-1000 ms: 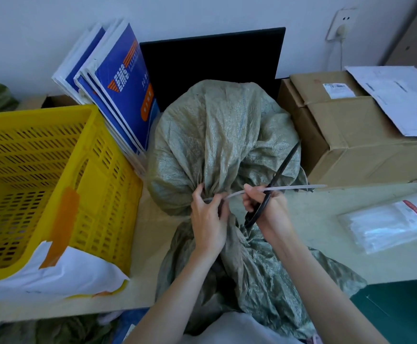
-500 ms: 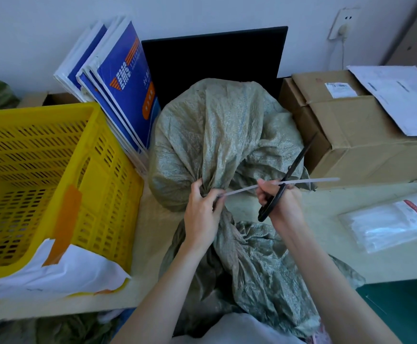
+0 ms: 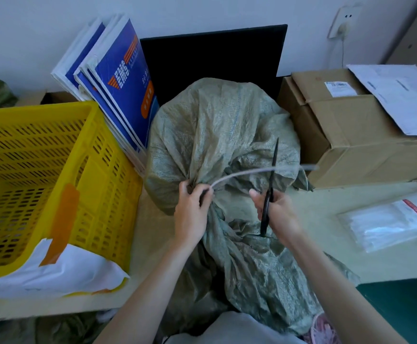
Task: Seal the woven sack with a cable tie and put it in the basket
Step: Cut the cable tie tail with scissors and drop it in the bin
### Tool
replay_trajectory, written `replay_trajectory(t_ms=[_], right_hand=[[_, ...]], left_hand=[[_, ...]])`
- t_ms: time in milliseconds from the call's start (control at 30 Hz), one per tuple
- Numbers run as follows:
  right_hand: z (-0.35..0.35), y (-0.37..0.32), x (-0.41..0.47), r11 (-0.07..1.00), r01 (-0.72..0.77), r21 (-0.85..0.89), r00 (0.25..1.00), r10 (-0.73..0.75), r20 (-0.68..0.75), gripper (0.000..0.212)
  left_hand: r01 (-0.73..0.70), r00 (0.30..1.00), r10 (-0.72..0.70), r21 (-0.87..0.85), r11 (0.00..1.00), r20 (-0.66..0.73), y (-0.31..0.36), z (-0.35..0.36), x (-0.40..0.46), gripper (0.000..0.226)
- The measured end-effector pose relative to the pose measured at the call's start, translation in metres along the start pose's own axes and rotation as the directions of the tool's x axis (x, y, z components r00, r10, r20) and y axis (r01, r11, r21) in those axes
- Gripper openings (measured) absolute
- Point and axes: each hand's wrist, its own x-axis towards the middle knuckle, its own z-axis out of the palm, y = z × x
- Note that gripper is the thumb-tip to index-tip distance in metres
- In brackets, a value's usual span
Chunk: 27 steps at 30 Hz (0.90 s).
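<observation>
Woven sack (image 3: 217, 135): grey-green, crinkled, bulging, lying on the table (image 3: 326, 234) between the yellow basket (image 3: 53, 170) and the cardboard box (image 3: 346, 135). Neck is bunched tight at mid-frame; loose mouth fabric spills toward the near edge and over it. Pale cable tie (image 3: 247, 173) runs from the bunched neck out to the right in a shallow arc, free tail blurred.

Table is light beige. Basket is slotted plastic, with white paper and orange tape on its near wall. Blue-and-white folders (image 3: 118, 85) lean behind it, a black panel (image 3: 212, 55) stands against the wall, and a clear bag of ties (image 3: 396, 224) lies on the right. Wall socket at the top right.

Left hand (image 3: 192, 209): grip closed on the sack neck, fingertips pinching at the tie's base. Right hand (image 3: 277, 212): grip wrapped round black scissors (image 3: 269, 192), blades pointing up and crossing the tie; can't tell whether the blades touch it.
</observation>
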Motion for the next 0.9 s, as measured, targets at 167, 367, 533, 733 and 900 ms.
replay_trajectory(t_ms=[167,367,533,733,900], right_hand=[[-0.015,0.019,-0.006,0.967,-0.076,-0.243,0.997,0.078,-0.001,0.039],[-0.030,0.022,-0.007,0.729,0.092,-0.678,0.992,-0.126,0.000,0.030],[-0.030,0.017,-0.012,0.543,0.365,-0.756,0.914,-0.363,0.181,0.028],[-0.024,0.019,-0.008,0.182,0.566,-0.804,0.767,-0.473,0.433,0.042],[-0.018,0.003,-0.004,0.147,0.662,-0.735,0.697,-0.480,0.532,0.062]], left_hand=[[0.136,0.971,-0.177,-0.236,0.962,-0.162,-0.008,-0.004,0.004,0.013],[0.164,0.921,-0.266,-0.336,0.928,-0.286,-0.011,-0.005,-0.002,0.014],[0.165,0.920,-0.258,-0.306,0.938,-0.295,-0.018,-0.015,-0.004,0.013],[0.139,0.926,-0.222,-0.273,0.952,-0.304,-0.017,-0.027,-0.005,0.015],[0.127,0.930,-0.206,-0.260,0.957,-0.304,-0.012,-0.032,-0.008,0.015]])
